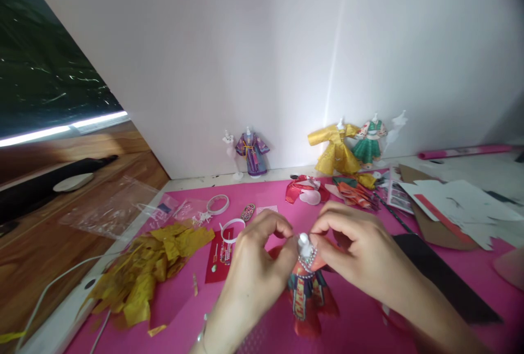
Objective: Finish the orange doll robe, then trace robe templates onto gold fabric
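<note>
A small white mannequin (303, 245) stands low in the middle of the head view, clothed in a red-orange doll dress (308, 328) with dark blue and patterned panels. Silver bead trim (305, 274) crosses its neckline and waist. My left hand (262, 256) is closed at the left shoulder, thumb and forefinger pinched by the collar. On the opposite side my right hand (352, 237) pinches near the neck and shoulder. Both sets of fingertips partly cover the dress top, so the exact spot gripped is hidden.
Yellow fabric scraps (158, 267), rolls of white tape (218, 204) and a red bead card (219, 256) lie leftward on the pink mat. Dressed mannequins, one in purple (252, 152) and one in yellow (336, 149), line the wall. Papers (462, 201) and a black sheet (444, 277) are rightward.
</note>
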Available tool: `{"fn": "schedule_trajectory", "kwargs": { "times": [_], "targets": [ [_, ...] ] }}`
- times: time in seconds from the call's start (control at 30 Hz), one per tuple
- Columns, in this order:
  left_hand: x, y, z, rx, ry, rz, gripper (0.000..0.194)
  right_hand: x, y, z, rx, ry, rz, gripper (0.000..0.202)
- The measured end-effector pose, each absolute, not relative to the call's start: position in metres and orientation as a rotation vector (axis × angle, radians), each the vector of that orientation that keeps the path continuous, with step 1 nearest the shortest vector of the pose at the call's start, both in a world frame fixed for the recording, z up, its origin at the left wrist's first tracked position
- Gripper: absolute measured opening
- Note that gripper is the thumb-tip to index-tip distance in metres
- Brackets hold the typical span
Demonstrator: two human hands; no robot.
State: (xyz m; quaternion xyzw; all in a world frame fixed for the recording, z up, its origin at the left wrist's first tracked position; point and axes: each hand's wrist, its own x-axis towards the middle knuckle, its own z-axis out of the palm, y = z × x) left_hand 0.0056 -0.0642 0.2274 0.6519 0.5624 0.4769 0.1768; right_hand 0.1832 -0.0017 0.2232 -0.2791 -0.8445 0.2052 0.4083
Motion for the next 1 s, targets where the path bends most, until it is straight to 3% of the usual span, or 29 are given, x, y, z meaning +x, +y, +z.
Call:
{"fn": "schedule_trajectory", "kwargs": {
  "times": [0.67, 1.0],
  "targets": [
    [-0.008, -0.066, 0.221, 1.863, 1.472, 1.406, 0.008, 0.19, 0.001, 0.224, -0.679, -2.129, 0.537, 0.018],
    [-0.012, -0.075, 0.21, 1.975, 1.35, 1.297, 0.016, 0.192, -0.006, 0.223, -0.619, -2.225, 0.544, 0.016]
  ]
}}
